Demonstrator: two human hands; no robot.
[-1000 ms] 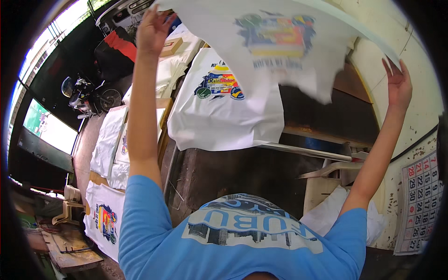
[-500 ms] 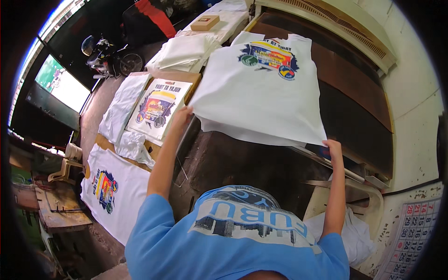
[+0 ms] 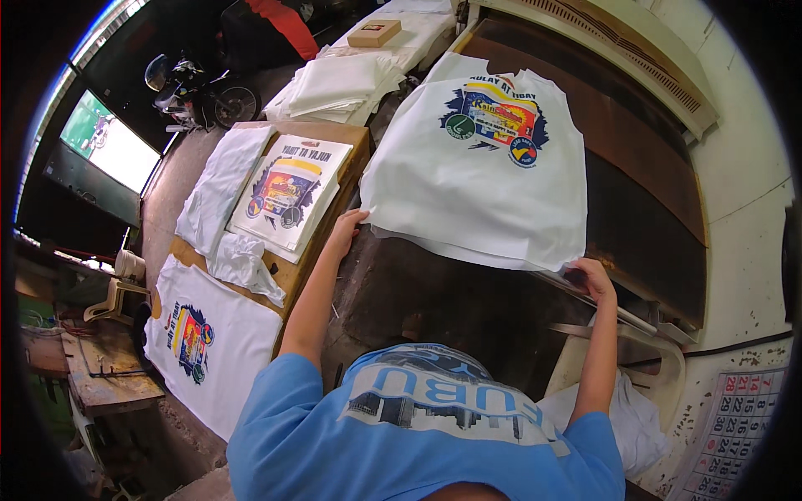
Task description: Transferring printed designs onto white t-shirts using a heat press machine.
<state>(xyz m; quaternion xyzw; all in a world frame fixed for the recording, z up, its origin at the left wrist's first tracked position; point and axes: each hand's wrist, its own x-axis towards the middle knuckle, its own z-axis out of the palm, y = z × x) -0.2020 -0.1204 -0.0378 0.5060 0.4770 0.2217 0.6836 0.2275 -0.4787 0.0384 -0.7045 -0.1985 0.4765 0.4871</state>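
A white T-shirt (image 3: 476, 200) with a colourful print near its neck stretches out in front of me, partly over a dark flat bed. My left hand (image 3: 347, 230) pinches its near left corner, fingers closed on the cloth. At the near right corner, my right hand (image 3: 593, 279) grips the hem, its fingers closed too. The shirt hangs fairly flat between both hands, its hem sagging slightly, with a second layer of cloth showing below the near edge.
Left of me, a wooden table (image 3: 355, 154) bears a stack of printed sheets (image 3: 284, 192), folded white cloth (image 3: 221, 192) and another printed shirt (image 3: 221, 342). Farther off lie white sheets (image 3: 334, 88) and a small box (image 3: 374, 33). A pale plastic chair (image 3: 660, 359) with white cloth stands right.
Both hands have come slightly nearer to me and to the right, drawing the shirt along. The shirt now lies flatter and its print shows more fully.
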